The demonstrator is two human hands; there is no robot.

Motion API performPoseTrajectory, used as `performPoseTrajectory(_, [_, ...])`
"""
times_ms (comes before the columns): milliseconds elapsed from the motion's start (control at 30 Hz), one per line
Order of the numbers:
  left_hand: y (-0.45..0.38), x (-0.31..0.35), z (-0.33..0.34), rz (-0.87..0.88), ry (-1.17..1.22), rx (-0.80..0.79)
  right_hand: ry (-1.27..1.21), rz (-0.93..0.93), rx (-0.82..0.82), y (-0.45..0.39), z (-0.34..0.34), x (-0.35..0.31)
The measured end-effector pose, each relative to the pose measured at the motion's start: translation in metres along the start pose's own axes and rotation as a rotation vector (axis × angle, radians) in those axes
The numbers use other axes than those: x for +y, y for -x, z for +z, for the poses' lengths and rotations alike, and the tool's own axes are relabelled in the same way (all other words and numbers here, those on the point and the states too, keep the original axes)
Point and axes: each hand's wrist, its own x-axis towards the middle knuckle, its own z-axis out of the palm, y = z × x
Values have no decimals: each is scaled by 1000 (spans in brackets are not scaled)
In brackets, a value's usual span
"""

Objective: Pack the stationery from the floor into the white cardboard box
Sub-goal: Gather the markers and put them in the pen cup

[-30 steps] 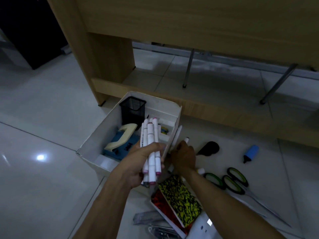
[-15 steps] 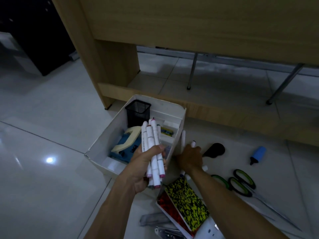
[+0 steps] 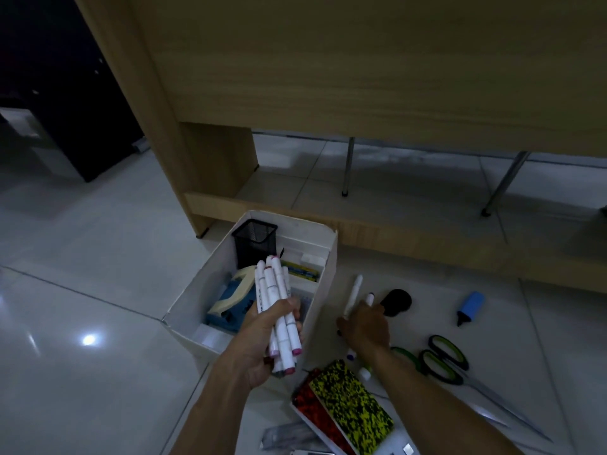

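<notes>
My left hand (image 3: 262,343) grips a bundle of several white markers (image 3: 279,310) with pink caps, held over the near right corner of the white cardboard box (image 3: 193,297). The box holds a black mesh pen cup (image 3: 254,239), a blue tape dispenser (image 3: 230,303) and small items. Just right of the box, my right hand (image 3: 364,326) holds two more white markers (image 3: 353,295) above the floor. Further markers (image 3: 361,369) lie under my right wrist.
On the floor to the right lie a black oval object (image 3: 397,302), a blue highlighter (image 3: 469,307), green-handled scissors (image 3: 443,359) and yellow-black and red notebooks (image 3: 351,412). A wooden desk (image 3: 328,77) with a low crossbar stands just behind the box. White tiles spread to the left.
My right hand has lifted a little to the right with its two markers. The left hand keeps its bundle over the box.
</notes>
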Motion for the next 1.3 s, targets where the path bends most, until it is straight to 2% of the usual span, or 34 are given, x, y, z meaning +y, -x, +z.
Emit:
performPoseTrajectory(133, [-4, -1, -3, -13, -1, -38, -8, -44, 45, -6, 6, -5])
performPoseTrajectory(267, [-12, -1, -8, -22, -23, -90, 7, 20, 43, -19, 14, -17])
performPoseTrajectory(433, [-20, -3, -14, -3, -49, -123, -122, 32, 5, -23, 21, -13])
performPoseTrajectory(600, [-20, -4, -14, -8, -37, -117, -346, 22, -52, -15, -1, -7])
performPoseTrajectory(733, [-18, -6, -12, 4, -27, -19, -510, -77, -133, 17, -40, -22])
performPoseTrajectory(833, [-11, -8, -5, 98, -59, 67, -632, -194, -216, 55, -77, -44])
performPoseTrajectory(1000, [12, -10, 25, 242, -44, 76, -704, -425, -279, 114, -114, -68])
performPoseTrajectory(1100, [27, -12, 55, 256, 2, 14, -657, -543, -263, 134, -124, -74])
performPoseTrajectory(1200, [42, -10, 81, 226, -61, -36, -537, -610, -142, 143, -132, -73])
performPoseTrajectory(1300, [51, -14, 94, 202, -83, -84, -270, -698, -13, 154, -130, -68])
